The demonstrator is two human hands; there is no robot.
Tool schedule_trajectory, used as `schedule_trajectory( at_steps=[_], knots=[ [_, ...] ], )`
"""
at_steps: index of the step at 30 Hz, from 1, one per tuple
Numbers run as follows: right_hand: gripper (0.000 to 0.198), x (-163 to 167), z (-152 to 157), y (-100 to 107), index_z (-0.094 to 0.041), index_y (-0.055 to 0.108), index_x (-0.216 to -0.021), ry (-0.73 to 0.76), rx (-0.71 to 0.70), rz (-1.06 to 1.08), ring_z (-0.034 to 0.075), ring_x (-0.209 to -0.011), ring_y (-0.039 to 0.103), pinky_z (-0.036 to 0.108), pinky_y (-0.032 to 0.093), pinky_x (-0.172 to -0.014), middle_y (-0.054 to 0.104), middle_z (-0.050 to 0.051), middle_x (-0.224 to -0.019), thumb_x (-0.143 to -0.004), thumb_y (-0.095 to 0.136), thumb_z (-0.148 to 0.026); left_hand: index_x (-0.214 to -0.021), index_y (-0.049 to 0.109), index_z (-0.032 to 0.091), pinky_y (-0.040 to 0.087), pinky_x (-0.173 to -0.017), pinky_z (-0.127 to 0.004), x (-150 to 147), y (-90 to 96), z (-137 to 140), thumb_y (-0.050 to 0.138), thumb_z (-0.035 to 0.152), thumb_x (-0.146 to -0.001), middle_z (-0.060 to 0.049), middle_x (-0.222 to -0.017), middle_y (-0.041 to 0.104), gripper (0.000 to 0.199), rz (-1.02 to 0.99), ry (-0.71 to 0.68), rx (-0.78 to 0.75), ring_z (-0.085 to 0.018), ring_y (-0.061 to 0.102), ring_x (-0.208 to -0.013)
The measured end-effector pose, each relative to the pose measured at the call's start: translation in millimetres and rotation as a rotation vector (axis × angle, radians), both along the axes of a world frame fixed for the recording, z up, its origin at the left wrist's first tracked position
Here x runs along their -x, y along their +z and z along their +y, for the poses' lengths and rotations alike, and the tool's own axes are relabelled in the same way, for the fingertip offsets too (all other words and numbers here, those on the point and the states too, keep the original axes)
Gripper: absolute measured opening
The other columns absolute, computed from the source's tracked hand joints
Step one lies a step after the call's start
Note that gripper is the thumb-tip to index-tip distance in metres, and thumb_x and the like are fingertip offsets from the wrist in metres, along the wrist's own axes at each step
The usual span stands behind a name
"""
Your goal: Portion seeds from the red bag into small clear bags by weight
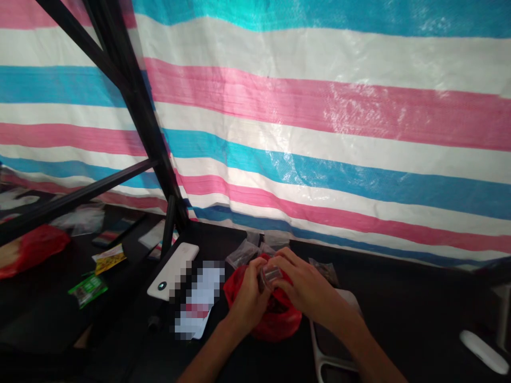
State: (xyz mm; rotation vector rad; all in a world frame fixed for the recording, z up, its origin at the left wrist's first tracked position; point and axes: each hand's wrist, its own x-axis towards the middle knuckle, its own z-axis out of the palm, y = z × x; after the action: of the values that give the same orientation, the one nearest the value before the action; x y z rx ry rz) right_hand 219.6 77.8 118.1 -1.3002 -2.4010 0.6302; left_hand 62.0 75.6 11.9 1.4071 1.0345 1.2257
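Both hands meet over a red plastic bag [277, 324] that stands with its mouth open on the black table. Between the fingers is a small shiny, see-through object [272, 274]; whether it is a packet or a little container I cannot make out. My left hand [251, 290] is closed on its left side, and my right hand [299, 282] grips it from the right with bent fingers. Dark contents show dimly inside the red bag below. Clear plastic bags [243, 252] lie just behind the hands.
A white power bank-like device [173, 271] and a blurred-out white sheet [205, 298] lie left. Under my right forearm is a grey-framed tray [315, 346]. A white rounded object [484, 352] lies far right. Black metal posts [147, 127] and a striped tarp [319, 127] bound the table.
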Motion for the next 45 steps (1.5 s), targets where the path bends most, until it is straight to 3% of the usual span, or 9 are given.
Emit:
schedule_trajectory(
  at_steps=[3,8,13,18,22,25,29,34,45],
  knots=[
    [0.031,2.6,0.8,-1.4,-0.022,0.062,-0.111,0.034,0.012,-0.005,0.019,-0.104,0.063,0.032,0.049,-0.097,0.059,0.006,-0.12,-0.09,0.048,-0.003,-0.128,0.048,0.021,0.049,-0.103,-0.042,4.0,1.0,-4.0,0.068,0.031,-0.089,-0.011,-0.126,0.063,0.045,0.019,-0.061,-0.016,-0.024,0.063,-0.117],
    [0.029,-0.6,5.8,0.0,-0.023,0.064,-0.111,0.035,0.039,-0.022,0.018,-0.101,0.065,0.031,0.051,-0.093,0.061,0.005,-0.117,-0.093,0.049,-0.006,-0.12,0.051,0.022,0.053,-0.096,-0.036,9.8,11.5,-5.0,0.067,0.037,-0.091,-0.007,-0.116,0.064,0.037,-0.076,-0.142,0.061,-0.021,0.065,-0.106],
    [0.027,1.4,3.3,-6.8,-0.023,0.065,-0.113,-0.005,-0.128,-0.012,0.022,-0.106,0.064,0.037,0.051,-0.096,0.064,0.008,-0.118,-0.093,0.053,-0.009,-0.122,0.052,0.023,0.05,-0.102,-0.038,11.9,12.1,-6.5,0.067,0.039,-0.09,-0.007,-0.118,0.064,0.039,-0.094,-0.167,0.089,-0.022,0.064,-0.111],
    [0.027,-0.7,1.3,-3.4,-0.024,0.066,-0.111,0.046,-0.111,0.014,0.021,-0.109,0.064,0.034,0.05,-0.097,0.066,0.007,-0.119,-0.094,0.051,-0.009,-0.132,0.045,0.023,0.046,-0.108,-0.04,14.6,11.5,-10.6,0.071,0.039,-0.088,-0.011,-0.13,0.059,0.054,-0.075,-0.197,0.045,-0.025,0.059,-0.123],
    [0.029,-9.4,8.9,-1.0,-0.024,0.065,-0.12,-0.093,-0.134,-0.024,0.023,-0.111,0.063,0.038,0.048,-0.099,0.065,0.008,-0.124,-0.096,0.05,-0.015,-0.122,0.048,0.022,0.049,-0.099,-0.038,16.7,6.7,-7.9,0.064,0.036,-0.093,-0.007,-0.113,0.061,0.035,-0.051,-0.052,-0.016,-0.022,0.062,-0.107],
    [0.037,-10.9,14.4,-9.5,-0.021,0.065,-0.12,-0.072,-0.039,-0.249,0.024,-0.109,0.064,0.039,0.047,-0.097,0.066,0.01,-0.121,-0.091,0.049,-0.005,-0.115,0.05,0.022,0.05,-0.091,-0.034,17.7,-0.7,-5.8,0.058,0.036,-0.098,-0.005,-0.104,0.061,0.023,-0.06,0.142,-0.102,-0.019,0.062,-0.097],
    [0.057,2.4,18.8,-32.9,-0.018,0.061,-0.13,-0.031,0.033,-0.415,0.026,-0.115,0.063,0.038,0.047,-0.097,0.063,0.012,-0.129,-0.077,0.056,0.004,-0.116,0.051,0.022,0.049,-0.086,-0.032,19.6,-7.9,-6.0,0.059,0.039,-0.098,-0.005,-0.102,0.06,0.026,-0.124,0.357,-0.226,-0.018,0.061,-0.092],
    [0.043,23.7,22.1,-54.7,-0.014,0.063,-0.123,-0.053,0.037,-0.445,0.03,-0.118,0.062,0.04,0.046,-0.098,0.062,0.018,-0.131,-0.083,0.056,0.0,-0.114,0.053,0.022,0.049,-0.08,-0.032,19.9,-9.5,-5.5,0.06,0.043,-0.096,-0.003,-0.095,0.061,0.029,-0.184,0.473,-0.27,-0.017,0.061,-0.084],
    [0.033,30.8,13.0,-62.5,-0.018,0.066,-0.112,0.134,0.044,-0.319,0.026,-0.114,0.061,0.038,0.037,-0.105,0.069,0.01,-0.117,-0.08,0.063,-0.008,-0.11,0.051,0.022,0.047,-0.071,-0.029,9.1,-13.8,-4.1,0.058,0.041,-0.096,0.0,-0.087,0.057,0.024,-0.26,0.603,-0.303,-0.015,0.056,-0.074]
  ],
)
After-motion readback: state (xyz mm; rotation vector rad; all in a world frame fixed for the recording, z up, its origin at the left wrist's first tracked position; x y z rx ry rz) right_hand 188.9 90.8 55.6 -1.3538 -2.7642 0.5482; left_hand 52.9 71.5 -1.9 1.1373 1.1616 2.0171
